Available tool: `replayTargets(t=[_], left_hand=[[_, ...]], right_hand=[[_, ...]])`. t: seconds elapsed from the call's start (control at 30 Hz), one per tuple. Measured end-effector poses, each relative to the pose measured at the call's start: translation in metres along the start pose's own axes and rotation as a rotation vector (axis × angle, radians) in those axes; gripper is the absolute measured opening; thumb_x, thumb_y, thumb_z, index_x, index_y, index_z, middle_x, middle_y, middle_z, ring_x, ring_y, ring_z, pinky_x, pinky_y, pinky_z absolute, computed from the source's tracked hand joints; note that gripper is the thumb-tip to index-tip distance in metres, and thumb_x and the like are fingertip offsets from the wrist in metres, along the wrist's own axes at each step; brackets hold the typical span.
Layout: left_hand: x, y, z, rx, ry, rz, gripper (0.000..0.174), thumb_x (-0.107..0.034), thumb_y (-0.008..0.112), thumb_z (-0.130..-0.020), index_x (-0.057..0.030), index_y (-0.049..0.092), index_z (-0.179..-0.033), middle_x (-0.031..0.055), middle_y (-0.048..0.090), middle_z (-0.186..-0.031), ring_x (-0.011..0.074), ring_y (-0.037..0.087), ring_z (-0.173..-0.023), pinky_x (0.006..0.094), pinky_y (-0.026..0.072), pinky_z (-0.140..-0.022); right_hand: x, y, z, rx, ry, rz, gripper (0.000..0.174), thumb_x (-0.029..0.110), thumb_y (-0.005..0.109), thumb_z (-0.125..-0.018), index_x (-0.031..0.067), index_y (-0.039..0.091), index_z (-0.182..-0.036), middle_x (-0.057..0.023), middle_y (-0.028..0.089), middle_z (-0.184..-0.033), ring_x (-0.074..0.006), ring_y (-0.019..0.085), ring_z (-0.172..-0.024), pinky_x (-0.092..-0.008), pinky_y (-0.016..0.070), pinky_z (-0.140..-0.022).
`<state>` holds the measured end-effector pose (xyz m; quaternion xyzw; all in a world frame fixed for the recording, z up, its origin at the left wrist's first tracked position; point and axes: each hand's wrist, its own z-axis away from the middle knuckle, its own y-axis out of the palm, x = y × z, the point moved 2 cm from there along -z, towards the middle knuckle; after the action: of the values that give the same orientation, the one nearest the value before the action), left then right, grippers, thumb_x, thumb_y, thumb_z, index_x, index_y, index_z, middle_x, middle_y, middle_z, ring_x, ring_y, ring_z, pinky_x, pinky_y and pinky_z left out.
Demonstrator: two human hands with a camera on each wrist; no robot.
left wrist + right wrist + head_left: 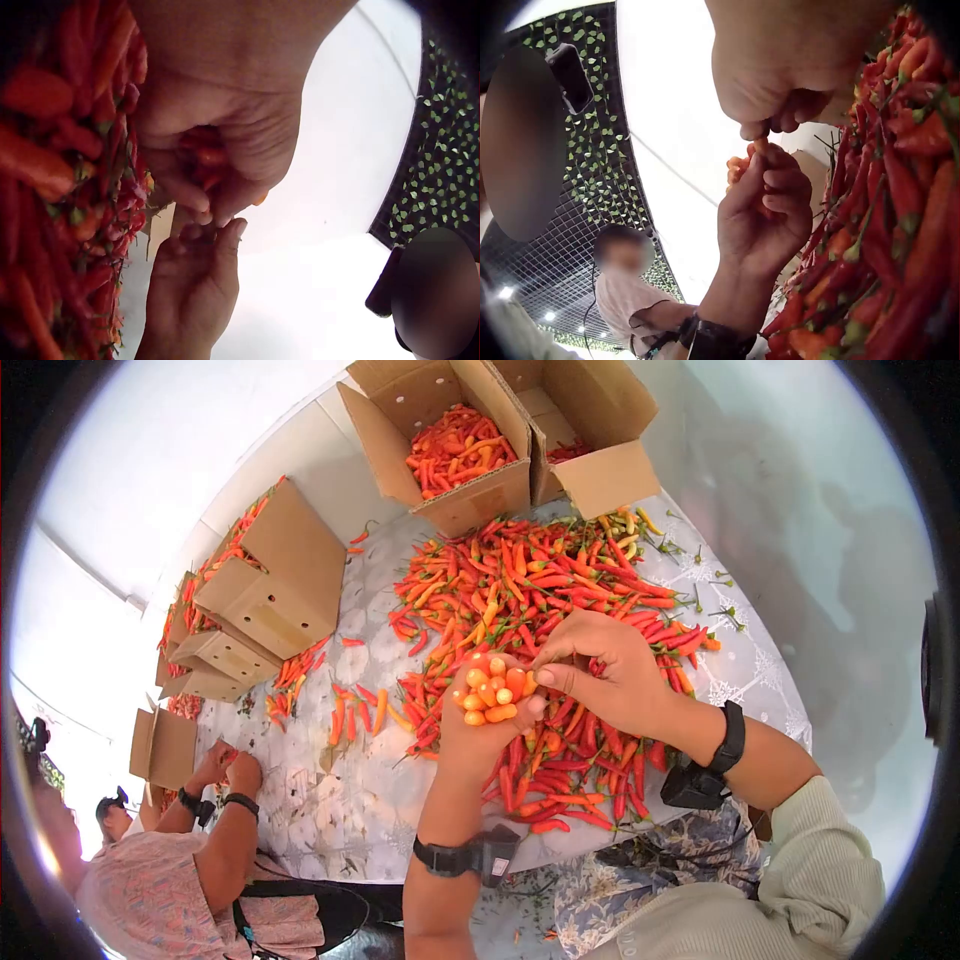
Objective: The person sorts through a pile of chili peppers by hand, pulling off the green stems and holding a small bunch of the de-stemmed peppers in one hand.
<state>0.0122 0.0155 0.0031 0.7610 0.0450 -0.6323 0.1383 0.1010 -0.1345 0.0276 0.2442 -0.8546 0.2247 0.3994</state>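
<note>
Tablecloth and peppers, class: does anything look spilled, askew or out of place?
Mildly, yes: loose green stems lie right of the pepper heap, and dark bits litter the tablecloth to its left, untidy against the pale patterned cloth.

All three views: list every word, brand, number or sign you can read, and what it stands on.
None: no text can be read.
Black device on the left wrist: pale patch, too small to read.
Cardboard boxes: no readable print.
</note>
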Motion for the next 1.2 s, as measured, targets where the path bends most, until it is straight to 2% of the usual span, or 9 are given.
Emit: replayTargets(t=[0.2, 0.3, 0.4, 0.7, 0.93, 1.0, 1.1, 1.13, 1.2], left_hand=[[0.001, 0.002, 0.000, 0.035, 0.021, -0.009, 0.045, -0.001, 0.078, -0.068, -0.0052, 0.050, -0.103, 0.0018, 0.058, -0.083, 0.0092, 0.056, -0.063, 0.0198, 0.0452, -0.050], [-0.002, 0.003, 0.002, 0.023, -0.021, -0.023, 0.039, -0.003, 0.079, -0.069, -0.0054, 0.054, -0.099, -0.0004, 0.059, -0.086, 0.0078, 0.057, -0.077, 0.0220, 0.0488, -0.070], [-0.002, 0.002, 0.002, 0.068, -0.120, 0.028, 0.039, -0.002, 0.079, -0.068, -0.0057, 0.054, -0.098, -0.0005, 0.059, -0.088, 0.0077, 0.056, -0.080, 0.0221, 0.0480, -0.072], [-0.001, 0.002, 0.002, 0.058, -0.065, 0.023, 0.040, 0.001, 0.076, -0.069, -0.0046, 0.051, -0.100, 0.0029, 0.059, -0.087, 0.0107, 0.059, -0.071, 0.0230, 0.0501, -0.061], [0.001, -0.004, 0.000, 0.005, -0.056, 0.066, 0.040, -0.002, 0.075, -0.073, -0.0042, 0.048, -0.103, 0.0038, 0.057, -0.082, 0.0125, 0.058, -0.062, 0.0231, 0.0468, -0.051], [-0.001, -0.005, -0.001, -0.044, -0.047, 0.112, 0.040, -0.003, 0.074, -0.074, -0.0048, 0.048, -0.104, 0.0033, 0.057, -0.081, 0.0122, 0.057, -0.061, 0.0231, 0.0450, -0.050], [-0.003, -0.010, -0.002, -0.101, -0.029, 0.192, 0.041, -0.002, 0.073, -0.075, -0.0065, 0.048, -0.107, 0.0014, 0.056, -0.082, 0.0108, 0.055, -0.064, 0.0227, 0.0421, -0.050], [-0.004, -0.010, -0.002, -0.119, -0.031, 0.240, 0.042, -0.001, 0.073, -0.075, -0.0068, 0.048, -0.108, 0.0011, 0.056, -0.083, 0.0103, 0.055, -0.066, 0.0221, 0.0419, -0.051], [-0.005, -0.012, -0.002, -0.148, -0.032, 0.304, 0.043, 0.000, 0.073, -0.075, -0.0075, 0.048, -0.110, 0.0003, 0.055, -0.084, 0.0094, 0.055, -0.068, 0.0211, 0.0411, -0.051]], right_hand=[[-0.006, -0.001, 0.000, -0.002, -0.036, 0.005, 0.011, 0.013, 0.067, -0.082, 0.0028, 0.065, -0.078, -0.0039, 0.055, -0.073, -0.0131, 0.052, -0.067, -0.0278, 0.0411, -0.061], [-0.012, 0.001, 0.003, 0.041, 0.079, -0.089, 0.013, 0.014, 0.066, -0.084, 0.0020, 0.064, -0.079, -0.0033, 0.057, -0.074, -0.0123, 0.051, -0.069, -0.0269, 0.0403, -0.063], [-0.016, -0.001, 0.002, 0.070, 0.193, -0.205, 0.016, 0.015, 0.065, -0.086, 0.0008, 0.063, -0.078, -0.0018, 0.057, -0.073, -0.0102, 0.050, -0.071, -0.0256, 0.0389, -0.063], [-0.014, 0.007, 0.004, 0.060, 0.565, -0.625, 0.028, 0.024, 0.062, -0.089, 0.0046, 0.057, -0.070, 0.0040, 0.051, -0.064, -0.0042, 0.045, -0.059, -0.0226, 0.0359, -0.054], [-0.027, -0.009, -0.001, -0.249, 0.229, -0.146, 0.019, 0.022, 0.063, -0.087, 0.0036, 0.060, -0.081, 0.0032, 0.052, -0.067, -0.0064, 0.047, -0.061, -0.0249, 0.0386, -0.054], [-0.025, -0.023, -0.004, -0.400, 0.400, -0.268, 0.014, 0.016, 0.064, -0.085, 0.0029, 0.059, -0.085, 0.0011, 0.055, -0.076, -0.0089, 0.052, -0.070, -0.0268, 0.0440, -0.062], [-0.029, -0.033, -0.009, -0.760, 0.170, -0.131, 0.011, 0.008, 0.064, -0.081, 0.0020, 0.059, -0.089, -0.0022, 0.058, -0.088, -0.0126, 0.056, -0.080, -0.0290, 0.0473, -0.074], [-0.027, -0.036, -0.009, -0.806, 0.174, 0.003, 0.016, 0.002, 0.063, -0.076, 0.0038, 0.060, -0.092, -0.0061, 0.060, -0.096, -0.0181, 0.058, -0.090, -0.0312, 0.0464, -0.085], [-0.011, -0.034, -0.011, -0.696, 0.026, 0.231, 0.017, 0.002, 0.063, -0.073, 0.0050, 0.061, -0.090, -0.0076, 0.060, -0.096, -0.0209, 0.058, -0.092, -0.0318, 0.0465, -0.084]])
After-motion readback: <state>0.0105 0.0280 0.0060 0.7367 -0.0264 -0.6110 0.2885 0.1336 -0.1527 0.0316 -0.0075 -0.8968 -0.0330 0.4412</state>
